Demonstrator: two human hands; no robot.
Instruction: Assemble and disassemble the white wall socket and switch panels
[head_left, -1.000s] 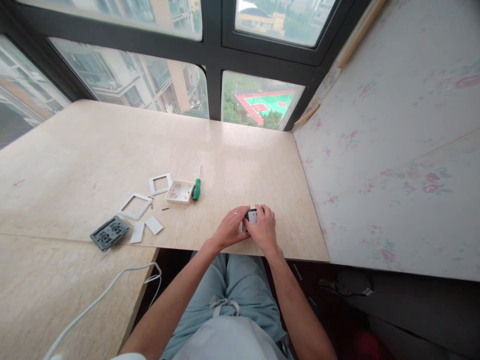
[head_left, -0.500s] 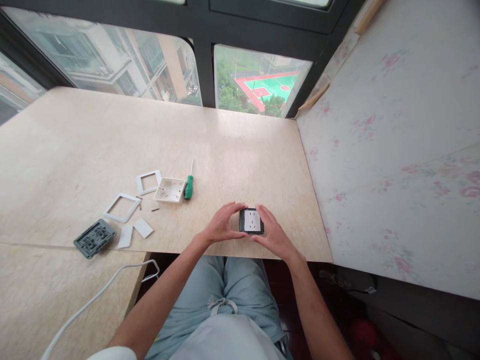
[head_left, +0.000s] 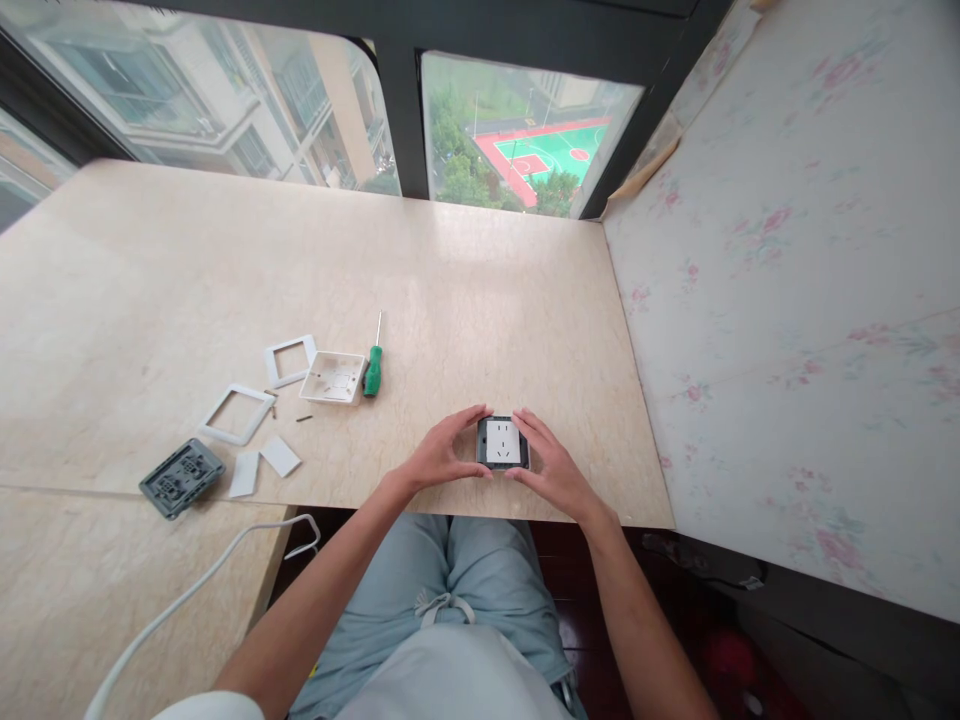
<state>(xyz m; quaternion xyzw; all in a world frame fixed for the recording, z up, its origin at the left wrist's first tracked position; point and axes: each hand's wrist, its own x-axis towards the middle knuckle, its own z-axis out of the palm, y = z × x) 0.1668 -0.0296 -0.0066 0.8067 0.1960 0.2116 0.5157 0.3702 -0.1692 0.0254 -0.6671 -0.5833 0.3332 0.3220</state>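
Note:
A wall socket (head_left: pixel 502 441) with a white face and a dark grey frame faces up near the table's front edge. My left hand (head_left: pixel 446 450) grips its left side, thumb at the near corner and fingers at the far one. On the opposite side my right hand (head_left: pixel 553 462) holds it the same way. The socket's underside is hidden. Left of my hands, a green-handled screwdriver (head_left: pixel 373 370) lies against a white open mounting box (head_left: pixel 334 379). A small dark screw (head_left: pixel 304 418) rests in front of that box.
Two white cover frames (head_left: pixel 237 414), two white plates (head_left: pixel 280 456) and a dark grey switch or socket body (head_left: pixel 182 478) lie to the left. A white cable (head_left: pixel 202 576) crosses the lower-left tabletop. Windows bound the far side, a papered wall (head_left: pixel 787 330) the right.
The view has shifted slightly. Both hands stay around the socket, with the right thumb a little farther from the left one. The other parts lie as before.

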